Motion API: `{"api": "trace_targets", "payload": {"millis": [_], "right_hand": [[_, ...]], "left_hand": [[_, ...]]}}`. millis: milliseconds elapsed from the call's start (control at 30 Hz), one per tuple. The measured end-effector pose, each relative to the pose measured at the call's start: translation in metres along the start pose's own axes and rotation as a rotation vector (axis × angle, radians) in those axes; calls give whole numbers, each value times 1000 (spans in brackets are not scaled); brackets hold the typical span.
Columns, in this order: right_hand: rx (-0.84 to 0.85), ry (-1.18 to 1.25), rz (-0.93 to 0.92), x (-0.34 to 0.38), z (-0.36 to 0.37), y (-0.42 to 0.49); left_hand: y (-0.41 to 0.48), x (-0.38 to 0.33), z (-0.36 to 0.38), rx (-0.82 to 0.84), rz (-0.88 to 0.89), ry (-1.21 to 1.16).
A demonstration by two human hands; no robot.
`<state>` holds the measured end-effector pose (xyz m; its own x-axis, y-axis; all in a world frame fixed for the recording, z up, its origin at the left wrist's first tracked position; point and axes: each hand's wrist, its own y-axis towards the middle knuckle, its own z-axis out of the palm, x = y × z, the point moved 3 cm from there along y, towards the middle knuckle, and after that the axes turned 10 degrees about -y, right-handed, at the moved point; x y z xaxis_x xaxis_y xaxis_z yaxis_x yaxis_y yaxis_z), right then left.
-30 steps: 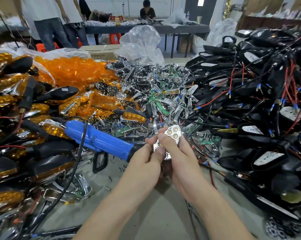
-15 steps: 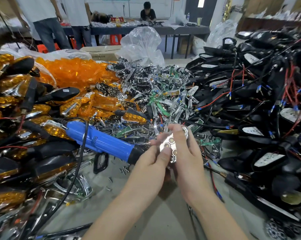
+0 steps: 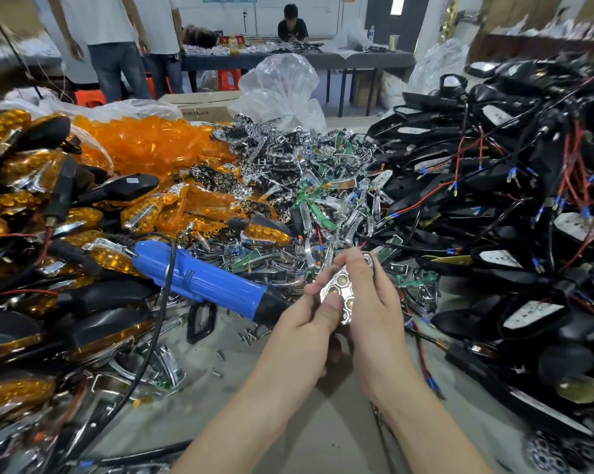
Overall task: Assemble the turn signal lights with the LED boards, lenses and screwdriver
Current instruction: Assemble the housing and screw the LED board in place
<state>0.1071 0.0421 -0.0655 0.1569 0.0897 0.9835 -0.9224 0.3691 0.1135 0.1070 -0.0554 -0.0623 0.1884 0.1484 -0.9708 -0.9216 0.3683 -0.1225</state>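
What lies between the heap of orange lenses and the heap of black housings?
In the head view, a heap of chrome reflectors mixed with green LED boards.

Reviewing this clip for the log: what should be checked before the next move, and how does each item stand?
1. Chrome reflector held by left hand and right hand: ok.
2. LED board seated behind it: cannot tell, hidden.
3. Blue screwdriver lying beside the left hand, unheld: ok.
4. Loose screws on the table nearby: ok.
5. Black housings piled at right: ok.
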Motion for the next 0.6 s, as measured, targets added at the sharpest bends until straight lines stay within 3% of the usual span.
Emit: {"api": "trace_targets", "payload": {"millis": [100,267,600], "right_hand": [[-13,92,-24,0,-3,3],[-40,21,-59,-2,-7,6],[-127,-15,-57,-1,-10,6]], "left_hand": [[-1,2,1,11,-16,26],[-2,5,3,33,-9,52],[-3,0,7,74,171,173]]}}
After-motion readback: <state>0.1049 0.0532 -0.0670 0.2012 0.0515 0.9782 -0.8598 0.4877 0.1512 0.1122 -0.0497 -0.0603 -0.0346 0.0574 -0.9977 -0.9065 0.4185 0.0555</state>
